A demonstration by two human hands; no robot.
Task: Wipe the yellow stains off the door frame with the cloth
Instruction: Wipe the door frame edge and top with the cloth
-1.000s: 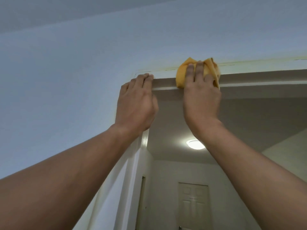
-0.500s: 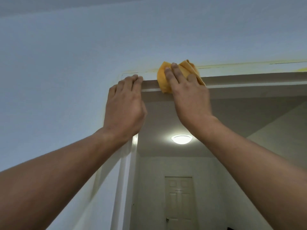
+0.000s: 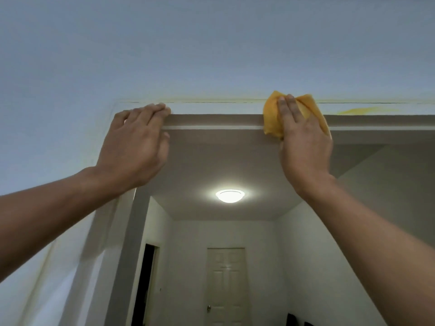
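The white door frame's top bar (image 3: pixel 216 108) runs across the upper view. A bunched yellow cloth (image 3: pixel 271 118) is pressed flat against it by my right hand (image 3: pixel 303 142), fingers straight and pointing up. A yellow stain (image 3: pixel 355 111) streaks the frame just right of the cloth, and a fainter yellow line (image 3: pixel 211 100) runs along the frame's upper edge between my hands. My left hand (image 3: pixel 136 142) rests with straight fingers on the frame's top left corner.
The frame's left upright (image 3: pixel 94 243) drops below my left forearm. Through the doorway lies a hallway with a lit ceiling lamp (image 3: pixel 230 195), a closed white door (image 3: pixel 227 285) at the far end and a dark opening (image 3: pixel 147 278) on the left wall.
My right hand has slid the cloth to the right along the top bar, away from my left hand. A yellow streak on the right has come into view. My left hand stays at the corner.
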